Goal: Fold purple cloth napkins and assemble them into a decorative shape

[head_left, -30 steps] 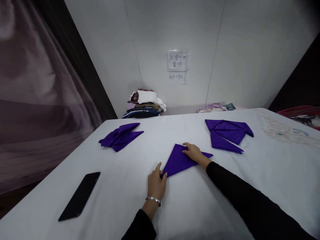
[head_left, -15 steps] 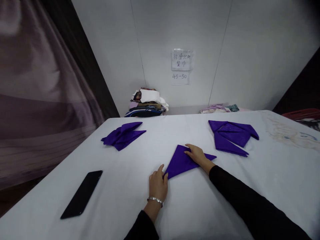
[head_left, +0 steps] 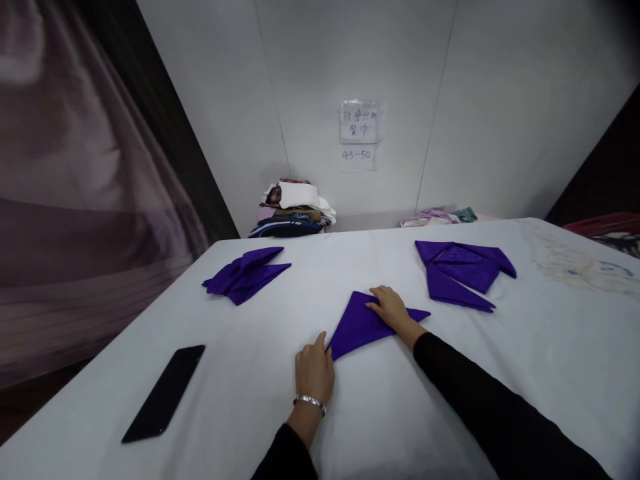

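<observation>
A purple cloth napkin, folded into a pointed triangular shape, lies on the white-covered table in front of me. At its near left corner is my left hand, wearing a silver bracelet; thumb and fingers close around that tip. My right hand rests flat on the napkin's right part, fingers stretched toward its far edge and thumb apart. It covers some of the cloth, and a narrow point sticks out to its right.
Folded purple cloths lie at the far left and far right. A black phone is on the left of the white tablecloth. Behind the table sit stacked clothes against a wall with a paper sign.
The view has shifted very slightly. Both hands keep the same places on the napkin, and its shape looks unchanged.
</observation>
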